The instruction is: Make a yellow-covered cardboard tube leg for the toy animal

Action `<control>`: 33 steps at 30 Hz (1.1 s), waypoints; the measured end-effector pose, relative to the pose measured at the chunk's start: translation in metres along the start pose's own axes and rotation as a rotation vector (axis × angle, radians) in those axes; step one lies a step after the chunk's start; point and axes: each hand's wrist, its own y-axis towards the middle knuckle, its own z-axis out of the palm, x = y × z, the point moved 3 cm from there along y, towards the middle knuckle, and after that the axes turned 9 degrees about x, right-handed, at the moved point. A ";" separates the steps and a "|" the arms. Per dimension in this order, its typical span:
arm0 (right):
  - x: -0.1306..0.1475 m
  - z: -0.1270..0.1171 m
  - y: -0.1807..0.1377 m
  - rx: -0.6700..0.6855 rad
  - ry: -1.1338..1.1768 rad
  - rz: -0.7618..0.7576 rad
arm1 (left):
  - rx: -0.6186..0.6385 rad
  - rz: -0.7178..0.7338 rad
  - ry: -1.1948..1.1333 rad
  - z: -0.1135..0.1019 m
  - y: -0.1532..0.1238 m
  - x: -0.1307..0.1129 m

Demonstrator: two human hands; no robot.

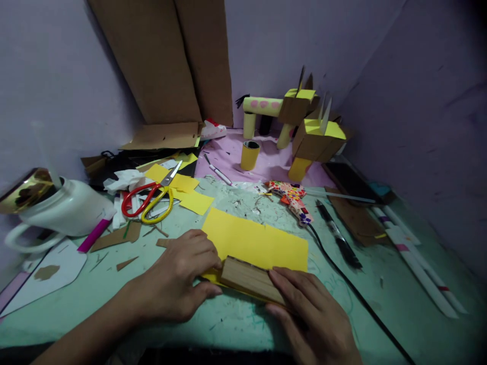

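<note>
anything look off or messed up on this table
Mostly just untidy. At left, a white sheet bears a ragged brown patch; stain or scrap, I can't tell. Loose cardboard scraps litter the green tabletop, which is scribbled and marked. The yellow sheet in front shows no obvious tear.

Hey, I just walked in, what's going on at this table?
A person is handling a yellow sheet with a brown strip lying along its near edge. The right hand grips the strip's right end; the left hand is at its left end. Scissors lie to the left, and a flower-patterned tool with a cord lies beyond the sheet.
</note>
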 end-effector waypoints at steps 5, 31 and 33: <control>-0.002 -0.001 0.002 0.009 0.045 0.031 | -0.030 -0.113 -0.135 0.011 0.005 0.003; -0.010 -0.020 -0.023 -0.143 0.219 0.330 | 0.018 -0.122 -0.063 0.023 0.007 0.022; -0.011 -0.019 -0.022 -0.162 0.223 0.334 | 0.020 -0.120 -0.064 0.023 0.007 0.021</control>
